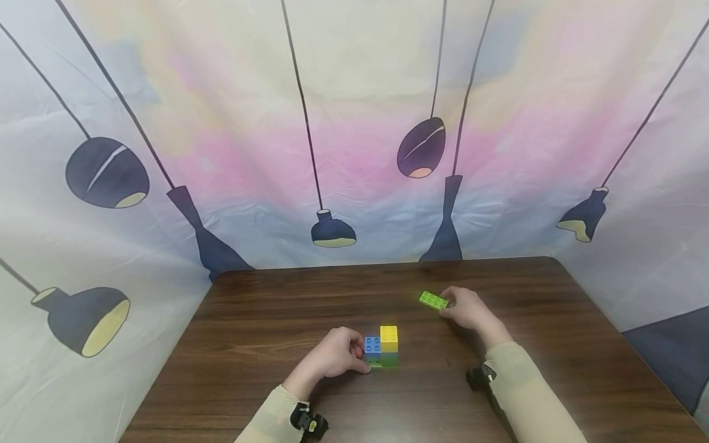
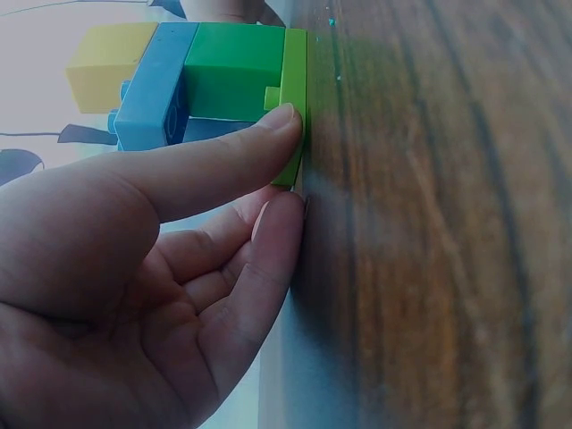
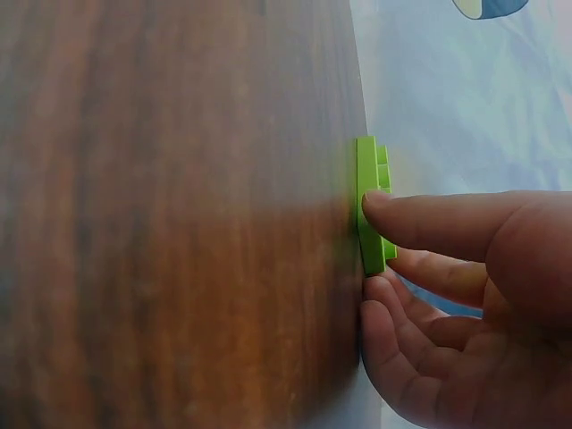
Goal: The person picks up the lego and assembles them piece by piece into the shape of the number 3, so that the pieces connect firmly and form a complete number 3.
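A stack of toy building bricks stands on the table, with a yellow brick (image 1: pixel 389 338) on top, blue bricks (image 1: pixel 372 344) beneath, a green brick (image 2: pixel 236 71) lower down and a thin lime plate (image 2: pixel 293 76) at the base. My left hand (image 1: pixel 336 354) holds the stack by that base plate, thumb on its edge and fingers bent at its end. Farther back and to the right, a separate flat lime brick (image 1: pixel 433 300) lies studs up. My right hand (image 1: pixel 468 307) pinches its near right end; in the right wrist view the thumb (image 3: pixel 393 213) presses its side.
The dark wooden table (image 1: pixel 266 307) reaches back to a printed cloth backdrop (image 1: pixel 365 111) with hanging lamps drawn on it. A small black camera (image 1: pixel 309 422) is strapped at the left wrist, another (image 1: pixel 479 376) at the right.
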`<move>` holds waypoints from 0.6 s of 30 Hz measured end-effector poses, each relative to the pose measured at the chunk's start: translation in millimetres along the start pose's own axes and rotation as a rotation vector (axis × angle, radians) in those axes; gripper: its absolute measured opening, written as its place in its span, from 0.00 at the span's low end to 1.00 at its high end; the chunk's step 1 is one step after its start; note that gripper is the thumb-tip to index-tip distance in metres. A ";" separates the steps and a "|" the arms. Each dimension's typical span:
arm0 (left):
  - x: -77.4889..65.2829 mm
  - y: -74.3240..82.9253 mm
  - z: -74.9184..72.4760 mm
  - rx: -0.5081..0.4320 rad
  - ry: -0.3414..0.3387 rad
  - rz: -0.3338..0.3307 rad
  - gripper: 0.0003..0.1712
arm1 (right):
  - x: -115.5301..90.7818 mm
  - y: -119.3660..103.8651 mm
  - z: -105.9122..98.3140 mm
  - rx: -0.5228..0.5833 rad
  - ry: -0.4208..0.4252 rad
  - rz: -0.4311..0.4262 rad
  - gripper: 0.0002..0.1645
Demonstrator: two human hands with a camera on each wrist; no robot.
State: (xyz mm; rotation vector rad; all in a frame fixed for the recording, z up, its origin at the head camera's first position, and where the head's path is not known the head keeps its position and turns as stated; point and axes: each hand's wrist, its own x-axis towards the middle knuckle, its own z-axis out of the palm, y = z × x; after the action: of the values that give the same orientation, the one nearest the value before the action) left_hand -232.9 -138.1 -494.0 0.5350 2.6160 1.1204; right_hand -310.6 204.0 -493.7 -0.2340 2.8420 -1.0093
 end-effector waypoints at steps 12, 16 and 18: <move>0.2 -0.7 0.4 -0.004 -0.001 -0.005 0.17 | 0.2 0.5 0.2 -0.014 0.006 -0.009 0.24; 0.4 -1.0 0.3 -0.005 -0.002 -0.001 0.17 | -0.8 0.6 -0.6 -0.007 0.005 -0.007 0.24; 0.5 -1.2 0.3 -0.005 -0.002 0.001 0.17 | -1.0 1.0 -1.1 -0.003 0.005 -0.006 0.24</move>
State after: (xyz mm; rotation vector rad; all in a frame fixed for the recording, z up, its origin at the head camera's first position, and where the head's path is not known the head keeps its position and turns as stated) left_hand -233.5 -138.4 -495.2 0.5364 2.6110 1.1252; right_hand -309.8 205.6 -493.4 -0.2411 2.8491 -1.0074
